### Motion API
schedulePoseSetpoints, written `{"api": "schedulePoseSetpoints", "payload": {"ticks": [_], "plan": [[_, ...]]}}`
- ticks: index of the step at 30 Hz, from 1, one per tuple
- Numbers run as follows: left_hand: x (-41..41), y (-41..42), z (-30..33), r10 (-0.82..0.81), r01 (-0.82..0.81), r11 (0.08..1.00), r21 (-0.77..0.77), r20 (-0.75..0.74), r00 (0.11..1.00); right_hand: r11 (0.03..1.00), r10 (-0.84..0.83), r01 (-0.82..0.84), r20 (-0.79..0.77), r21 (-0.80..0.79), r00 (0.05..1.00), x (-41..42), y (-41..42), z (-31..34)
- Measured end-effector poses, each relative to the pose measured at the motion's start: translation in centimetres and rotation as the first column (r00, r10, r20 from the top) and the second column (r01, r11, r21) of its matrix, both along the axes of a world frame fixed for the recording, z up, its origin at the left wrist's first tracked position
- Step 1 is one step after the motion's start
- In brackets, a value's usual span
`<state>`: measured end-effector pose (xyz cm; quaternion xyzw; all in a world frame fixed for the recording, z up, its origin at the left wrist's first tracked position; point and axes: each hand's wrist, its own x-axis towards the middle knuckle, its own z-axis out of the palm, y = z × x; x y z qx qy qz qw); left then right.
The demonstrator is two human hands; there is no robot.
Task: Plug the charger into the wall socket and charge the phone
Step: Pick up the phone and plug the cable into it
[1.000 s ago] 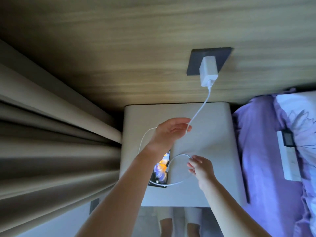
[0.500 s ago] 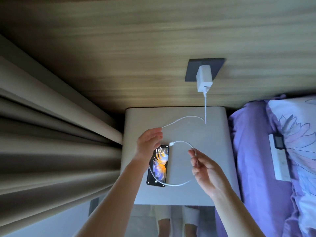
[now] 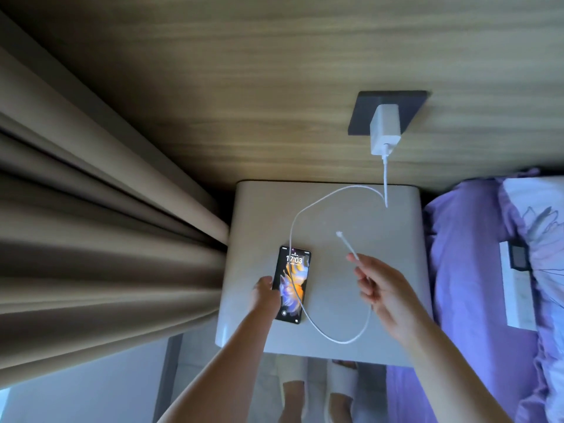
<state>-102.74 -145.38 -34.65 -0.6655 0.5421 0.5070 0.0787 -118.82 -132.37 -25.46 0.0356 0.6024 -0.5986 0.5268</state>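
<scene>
— Hands first: what is each one doing?
— Left hand (image 3: 265, 293) lies with its fingers curled on the left edge of the phone (image 3: 291, 283); whether it truly grips is hard to tell. Right hand (image 3: 383, 285) is pinched on the white cable (image 3: 291, 227) near its free plug end (image 3: 339, 234), which points up and left in the air, not in the phone.

— And the room, left to right?
— Beige curtains (image 3: 91, 224) hang in heavy folds on the left, their hem close beside the pale bedside table (image 3: 381, 239). The phone lies face up, screen lit, near the table's left front corner. The cable crosses over the screen, loops past the front edge and rises to the right hand. Behind, a wood-grain wall (image 3: 274, 87) carries a dark wall socket (image 3: 360, 114) with the white charger (image 3: 384, 129) plugged in; the cable drops from it onto the table's back right part.

— Open space?
— Bare tabletop between phone and right hand. On the right, a purple bed (image 3: 457, 254) stands just beside the table. Below the front edge, floor and two feet show.
</scene>
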Motion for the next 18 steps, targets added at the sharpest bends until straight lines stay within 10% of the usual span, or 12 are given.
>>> {"api": "schedulePoseSetpoints", "payload": {"ticks": [18], "plan": [[-1.3, -0.8, 0.4, 0.225, -0.190, 0.948, 0.257, -0.114, 0.968, 0.956, 0.024, -0.048, 0.085, 0.290, 0.996, 4.6, -3.5, -9.3]]}}
